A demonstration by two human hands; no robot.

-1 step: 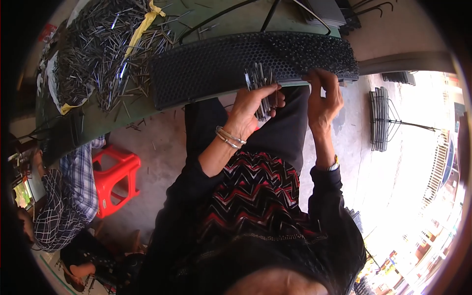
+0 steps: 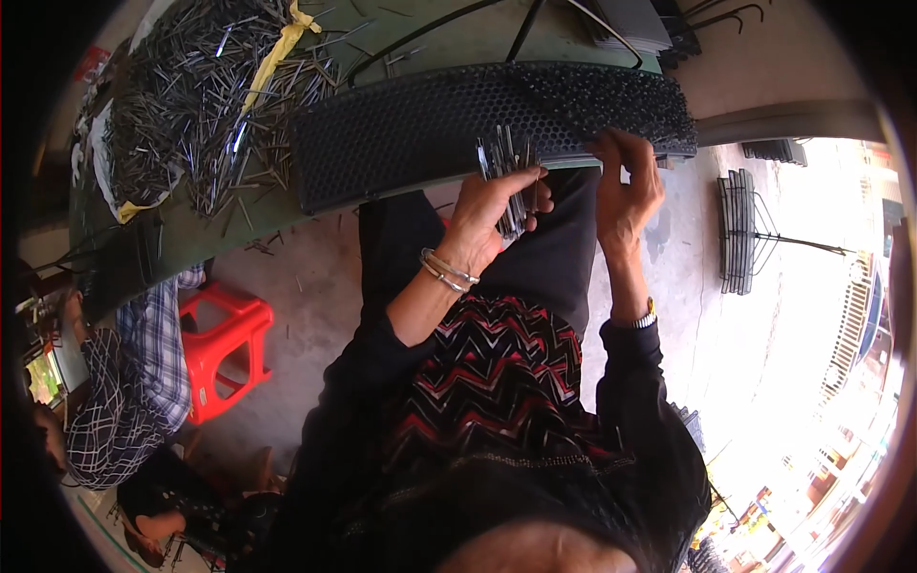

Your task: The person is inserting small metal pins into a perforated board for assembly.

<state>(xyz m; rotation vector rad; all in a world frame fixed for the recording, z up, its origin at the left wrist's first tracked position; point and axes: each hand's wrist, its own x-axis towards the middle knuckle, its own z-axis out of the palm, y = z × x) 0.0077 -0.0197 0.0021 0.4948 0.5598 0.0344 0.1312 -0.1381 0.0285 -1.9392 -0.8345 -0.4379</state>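
Observation:
My left hand [image 2: 482, 215] grips a bunch of thin metal pins [image 2: 508, 167], held upright just below a long black perforated panel [image 2: 411, 129]. The panel lies along the near edge of a green table [image 2: 191, 253]. My right hand [image 2: 626, 186] is raised beside the bunch. Its fingertips are bent against the panel's lower right edge, and whether they pinch a pin is hidden. Two thin bangles sit on my left wrist and a watch on my right. A big heap of loose metal pins [image 2: 191, 105] lies on the table's left part.
A red plastic stool [image 2: 224, 349] stands on the concrete floor to my left. Beside it sits another person in checked clothing [image 2: 124, 392]. Stacked wire racks [image 2: 737, 229] stand on the floor to the right. Dark bent rods and a stack of grey sheets [image 2: 635, 24] lie at the table's back.

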